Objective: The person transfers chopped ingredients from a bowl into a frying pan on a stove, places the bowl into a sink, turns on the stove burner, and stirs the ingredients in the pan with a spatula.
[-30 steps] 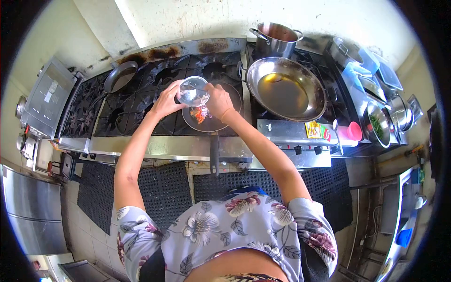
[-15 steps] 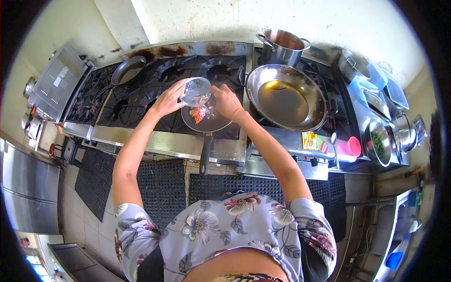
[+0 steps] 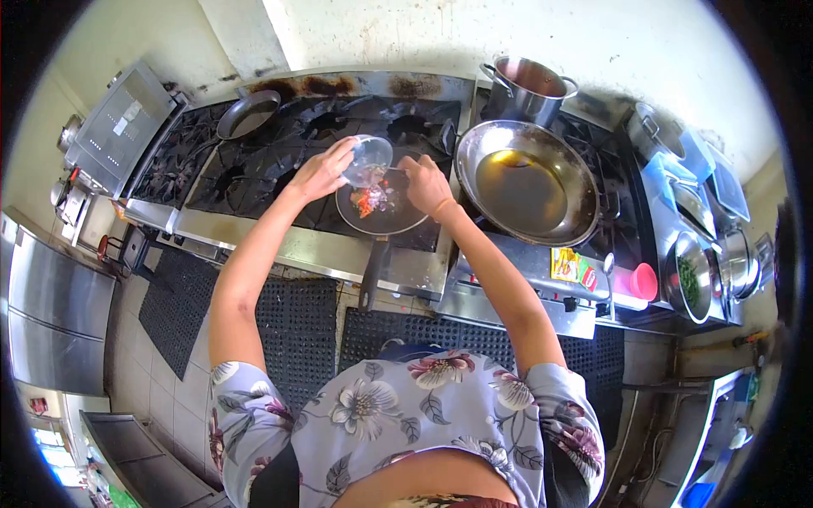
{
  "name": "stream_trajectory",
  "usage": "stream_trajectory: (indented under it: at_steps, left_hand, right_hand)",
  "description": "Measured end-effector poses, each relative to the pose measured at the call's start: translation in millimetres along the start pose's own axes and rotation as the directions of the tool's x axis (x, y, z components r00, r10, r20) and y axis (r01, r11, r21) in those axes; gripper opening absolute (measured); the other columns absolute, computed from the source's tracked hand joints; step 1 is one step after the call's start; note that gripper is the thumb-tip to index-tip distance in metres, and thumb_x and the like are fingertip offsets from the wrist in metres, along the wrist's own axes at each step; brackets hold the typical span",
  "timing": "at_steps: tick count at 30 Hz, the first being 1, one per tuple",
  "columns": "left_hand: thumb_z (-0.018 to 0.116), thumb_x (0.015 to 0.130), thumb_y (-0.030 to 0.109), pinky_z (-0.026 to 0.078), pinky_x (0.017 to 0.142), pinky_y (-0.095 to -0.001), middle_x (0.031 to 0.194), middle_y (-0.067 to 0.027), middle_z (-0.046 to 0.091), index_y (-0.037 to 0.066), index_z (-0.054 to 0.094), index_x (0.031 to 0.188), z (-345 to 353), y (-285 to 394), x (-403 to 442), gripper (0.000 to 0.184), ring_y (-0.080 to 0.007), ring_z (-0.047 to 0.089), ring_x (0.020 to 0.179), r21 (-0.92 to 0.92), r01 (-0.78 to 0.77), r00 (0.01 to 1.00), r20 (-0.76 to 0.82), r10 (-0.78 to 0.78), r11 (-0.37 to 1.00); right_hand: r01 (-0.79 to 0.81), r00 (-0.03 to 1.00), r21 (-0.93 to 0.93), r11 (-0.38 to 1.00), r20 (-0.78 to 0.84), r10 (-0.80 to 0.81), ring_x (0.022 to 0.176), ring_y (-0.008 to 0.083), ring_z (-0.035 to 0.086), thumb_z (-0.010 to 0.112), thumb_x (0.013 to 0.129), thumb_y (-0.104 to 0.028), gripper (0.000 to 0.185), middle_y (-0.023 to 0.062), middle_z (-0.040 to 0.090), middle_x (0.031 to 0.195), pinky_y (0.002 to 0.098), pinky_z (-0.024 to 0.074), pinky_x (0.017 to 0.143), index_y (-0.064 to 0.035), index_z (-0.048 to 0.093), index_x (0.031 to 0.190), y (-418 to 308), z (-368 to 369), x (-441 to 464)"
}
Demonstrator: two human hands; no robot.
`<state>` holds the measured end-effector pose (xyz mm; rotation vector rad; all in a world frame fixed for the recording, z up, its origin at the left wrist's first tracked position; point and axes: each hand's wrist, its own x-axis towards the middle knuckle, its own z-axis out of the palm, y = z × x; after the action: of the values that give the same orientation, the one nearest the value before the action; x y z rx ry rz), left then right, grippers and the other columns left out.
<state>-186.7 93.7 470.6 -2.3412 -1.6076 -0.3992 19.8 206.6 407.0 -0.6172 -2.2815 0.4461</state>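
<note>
Centrally, the left hand (image 3: 324, 173) pinched a tilted clear bowl (image 3: 373, 159) above chopped food (image 3: 374, 199) in a frying pan (image 3: 405, 218); the right hand (image 3: 428, 186) curled its fingers, contents indiscernible. Beneath lay a black-grated stove (image 3: 284, 151), backed by a stained wall (image 3: 449, 41).

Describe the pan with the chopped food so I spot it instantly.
On the black stove, find the wide metal pan. Just left, beneath the tilted clear bowl, sits a dark frying pan, handle toward the person. Unlike the dark pan farther back, it shows chopped orange and pale pieces.
</note>
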Motion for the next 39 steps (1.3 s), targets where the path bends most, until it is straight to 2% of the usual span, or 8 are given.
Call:
stream_trajectory:
  at_steps: [8, 12, 21, 24, 27, 32, 35, 39]
  left_hand:
    - [0.067, 0.057, 0.002, 0.042, 0.093, -0.0328, 0.122, -0.0189, 0.041, -0.005, 0.05, 0.097, 13, -32, 1, 0.044, -0.0305, 0.038, 0.119, 0.088, -0.168, 0.986, 0.016, 0.167, 0.982]
    - [0.066, 0.059, 0.002, 0.039, 0.096, -0.033, 0.122, -0.0185, 0.042, -0.005, 0.051, 0.096, 16, -43, 0, 0.041, -0.0299, 0.039, 0.119, 0.102, -0.2, 0.979, -0.016, 0.202, 0.975]
    - [0.06, 0.063, 0.0, 0.039, 0.096, -0.0325, 0.119, -0.0174, 0.045, -0.006, 0.053, 0.096, 33, -61, -2, 0.034, -0.0286, 0.042, 0.116, 0.156, -0.302, 0.953, 0.018, 0.303, 0.941]
    - [0.057, 0.065, -0.001, 0.039, 0.095, -0.0325, 0.118, -0.0173, 0.046, -0.006, 0.054, 0.094, 37, -62, 1, 0.03, -0.0286, 0.043, 0.115, 0.174, -0.321, 0.945, -0.001, 0.327, 0.931]
    - [0.056, 0.067, 0.0, 0.038, 0.096, -0.0324, 0.118, -0.017, 0.046, -0.006, 0.055, 0.094, 39, -60, 2, 0.027, -0.0281, 0.043, 0.115, 0.182, -0.337, 0.94, 0.013, 0.34, 0.924]
    - [0.055, 0.069, 0.003, 0.037, 0.097, -0.0316, 0.118, -0.0163, 0.047, -0.006, 0.056, 0.094, 37, -60, 5, 0.027, -0.027, 0.042, 0.116, 0.238, -0.357, 0.932, 0.03, 0.36, 0.903]
    - [0.061, 0.061, -0.002, 0.037, 0.098, -0.0341, 0.121, -0.0175, 0.045, -0.005, 0.053, 0.092, 36, -61, 6, 0.032, -0.0291, 0.04, 0.118, 0.17, -0.342, 0.937, -0.007, 0.348, 0.924]
    - [0.061, 0.062, -0.001, 0.038, 0.097, -0.034, 0.12, -0.0177, 0.045, -0.005, 0.053, 0.092, 37, -62, 5, 0.032, -0.0295, 0.041, 0.117, 0.198, -0.352, 0.934, 0.008, 0.358, 0.915]
  right_hand:
    - [-0.174, 0.975, -0.085, 0.981, -0.156, 0.16, 0.081, 0.0382, 0.053, 0.051, 0.069, -0.001, 0.029, 0.0209, 0.049, 0.084, 0.0436, 0.0451, 0.071, -0.0119, 0.052, 0.096, -9, 25, 8]
    - [-0.349, 0.933, 0.02, 0.937, -0.088, 0.349, 0.078, 0.0379, 0.054, 0.052, 0.07, -0.002, 0.024, 0.0221, 0.052, 0.08, 0.0454, 0.0454, 0.07, -0.011, 0.053, 0.092, -9, 45, 1]
    - [-0.327, 0.943, -0.014, 0.945, -0.067, 0.325, 0.076, 0.0349, 0.055, 0.054, 0.068, -0.003, 0.021, 0.0193, 0.057, 0.073, 0.0434, 0.0468, 0.068, -0.0099, 0.057, 0.088, -10, 44, -14]
    - [-0.345, 0.936, 0.024, 0.938, -0.068, 0.346, 0.079, 0.0372, 0.054, 0.044, 0.077, -0.006, 0.018, 0.021, 0.054, 0.074, 0.0456, 0.0431, 0.071, -0.0108, 0.056, 0.09, -18, 36, -13]
    - [-0.412, 0.9, 0.032, 0.911, -0.141, 0.412, 0.079, 0.037, 0.054, 0.044, 0.077, -0.006, 0.019, 0.0205, 0.054, 0.075, 0.0457, 0.0429, 0.071, -0.0111, 0.056, 0.091, -12, 51, -6]
    - [-0.46, 0.881, 0.072, 0.885, -0.088, 0.465, 0.08, 0.0378, 0.055, 0.044, 0.077, -0.007, 0.019, 0.0216, 0.055, 0.076, 0.0449, 0.0437, 0.073, -0.0119, 0.057, 0.09, -12, 62, -5]
    - [-0.435, 0.896, 0.084, 0.897, -0.062, 0.44, 0.08, 0.0372, 0.055, 0.045, 0.075, -0.006, 0.019, 0.0208, 0.057, 0.076, 0.0446, 0.0444, 0.072, -0.0116, 0.058, 0.087, -10, 56, -12]
    - [-0.416, 0.904, 0.044, 0.908, -0.093, 0.418, 0.078, 0.0358, 0.054, 0.047, 0.072, -0.003, 0.017, 0.019, 0.056, 0.073, 0.0443, 0.0448, 0.07, -0.0101, 0.057, 0.085, -14, 37, -15]
